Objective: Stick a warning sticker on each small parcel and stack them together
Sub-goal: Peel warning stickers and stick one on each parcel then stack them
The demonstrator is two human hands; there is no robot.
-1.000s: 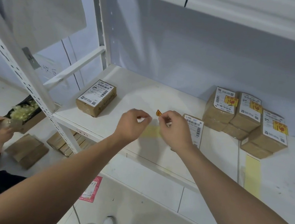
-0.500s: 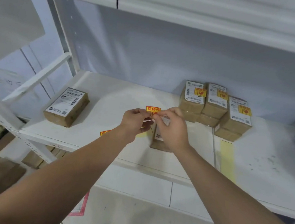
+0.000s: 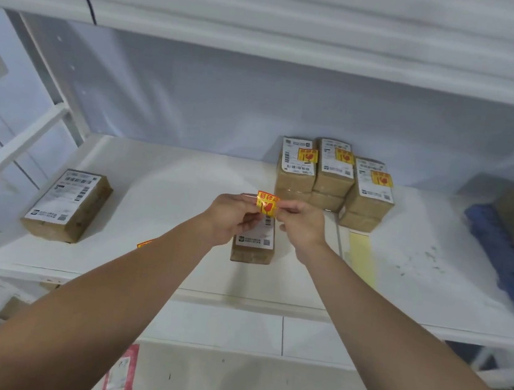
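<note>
From the head view, the left hand (image 3: 233, 216) and the right hand (image 3: 302, 224) meet over the white shelf (image 3: 169, 184). Both pinch one yellow and red sticker (image 3: 267, 204), the left at its left edge and the right at its right edge, with the other fingers curled in. The sticker stands in the air just above the far end of a brown parcel (image 3: 253, 248) that lies flat on the shelf under the hands. At the back right, the stack (image 3: 332, 178) is three piles of parcels touching each other, each top one already wearing a sticker. A second parcel (image 3: 68, 204) without sticker lies well apart on the left. A blue cloth (image 3: 507, 258) lies at the far right.
</note>
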